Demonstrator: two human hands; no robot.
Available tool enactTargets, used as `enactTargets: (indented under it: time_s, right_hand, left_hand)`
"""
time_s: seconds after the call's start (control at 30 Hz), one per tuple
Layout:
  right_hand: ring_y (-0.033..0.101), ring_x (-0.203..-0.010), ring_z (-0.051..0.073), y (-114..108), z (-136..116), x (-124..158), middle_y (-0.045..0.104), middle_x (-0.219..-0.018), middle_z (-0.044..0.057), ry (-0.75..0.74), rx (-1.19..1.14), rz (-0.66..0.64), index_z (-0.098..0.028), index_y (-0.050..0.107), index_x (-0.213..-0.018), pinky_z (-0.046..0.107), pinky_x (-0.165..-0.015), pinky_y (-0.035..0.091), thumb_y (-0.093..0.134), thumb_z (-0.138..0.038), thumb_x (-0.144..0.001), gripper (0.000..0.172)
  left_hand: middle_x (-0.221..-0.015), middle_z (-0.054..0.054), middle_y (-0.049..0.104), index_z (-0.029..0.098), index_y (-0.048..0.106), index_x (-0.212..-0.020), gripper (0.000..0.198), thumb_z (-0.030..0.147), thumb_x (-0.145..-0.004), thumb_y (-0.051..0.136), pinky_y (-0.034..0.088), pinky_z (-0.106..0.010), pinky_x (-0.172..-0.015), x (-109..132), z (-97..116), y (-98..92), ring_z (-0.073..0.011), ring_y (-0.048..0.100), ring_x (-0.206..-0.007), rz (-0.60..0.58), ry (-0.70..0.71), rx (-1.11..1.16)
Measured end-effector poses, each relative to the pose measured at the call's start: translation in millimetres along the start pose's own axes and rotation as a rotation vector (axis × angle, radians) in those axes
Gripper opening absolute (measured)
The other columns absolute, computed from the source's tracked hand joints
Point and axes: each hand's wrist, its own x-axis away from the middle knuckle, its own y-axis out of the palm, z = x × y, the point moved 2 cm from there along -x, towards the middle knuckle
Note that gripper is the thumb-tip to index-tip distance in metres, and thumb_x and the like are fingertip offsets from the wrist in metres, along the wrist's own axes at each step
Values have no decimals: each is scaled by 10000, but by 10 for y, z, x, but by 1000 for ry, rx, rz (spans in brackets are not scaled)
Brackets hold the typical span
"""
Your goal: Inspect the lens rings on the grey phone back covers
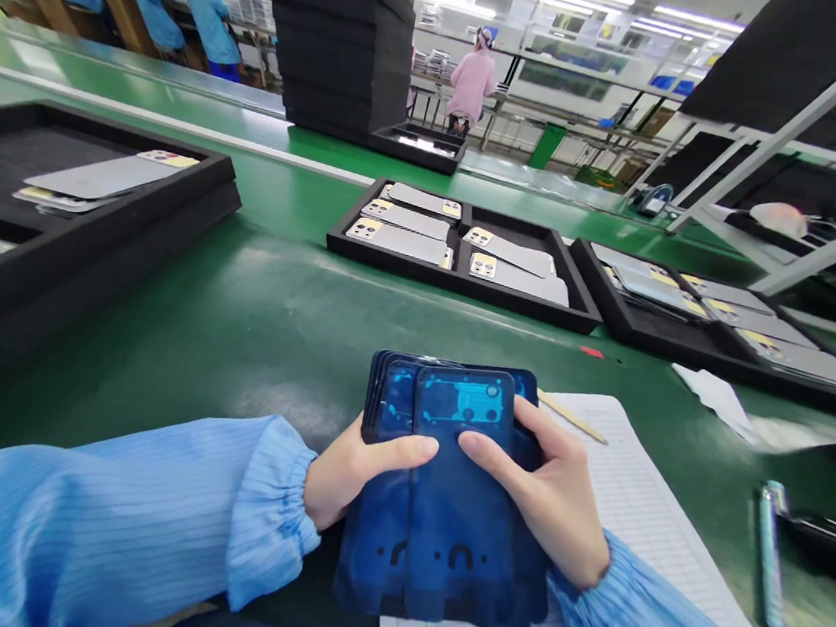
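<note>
Between my two hands is a fanned stack of dark blue phone back covers [463, 510], with light blue markings around the camera cutouts at the top. My left hand [363, 463] grips the stack from the left, its thumb lying across the front cover. On the other side my right hand [546, 479] clasps the covers, thumb on the front one and fingers behind, partly hidden. Below the covers lies a lined paper sheet [613, 457]. A thin pale stick [572, 417] rests on that sheet, just past my right hand.
Black trays [395, 251] with silvery phone panels stand across the green table [275, 307], others at left [195, 208] and right [686, 349]. A tall stack of black trays [335, 42] rises behind. A pen [770, 555] and white paper scrap [714, 400] lie right. Several people work beyond.
</note>
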Motion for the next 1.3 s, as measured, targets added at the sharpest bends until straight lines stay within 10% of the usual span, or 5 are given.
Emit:
enactTargets:
  time_s: [0.37, 0.67, 0.83, 1.3]
  right_hand:
    - [544, -603, 132, -258, 12, -69, 600, -715, -28, 135, -282, 300, -245, 613, -844, 216, -518, 467, 635, -313, -726, 138]
    - [388, -1205, 235, -176, -24, -85, 431, -1315, -45, -53, -132, 217, -329, 424, -1241, 392, -1023, 300, 517, -284, -813, 440]
    - [543, -1024, 224, -126, 23, -20, 633, -1036, -12, -2, -99, 51, -284, 634, -976, 383, -951, 374, 471, -300, -850, 207]
    - [630, -846, 226, -85, -36, 9, 679, -920, 5, -82, 62, 79, -263, 631, -940, 350, -764, 513, 678, -341, -671, 284]
  left_hand:
    - [-843, -128, 683, 90, 582, -997, 395, 281, -653, 622, 453, -421, -793, 16, -28, -22, -279, 629, -809, 84, -97, 43]
    - [-848, -93, 690, 134, 591, -1012, 388, 252, -649, 659, 458, -403, -810, 14, -20, -24, -250, 638, -786, 15, 4, 20]
    - [-866, -81, 693, 143, 581, -1044, 417, 239, -649, 674, 458, -405, -830, 18, -6, -22, -256, 640, -817, 23, 25, 27]
    - [-1026, -51, 663, 206, 562, -1096, 440, 253, -675, 683, 460, -340, -858, -9, 13, -13, -252, 562, -1034, 15, 162, -122]
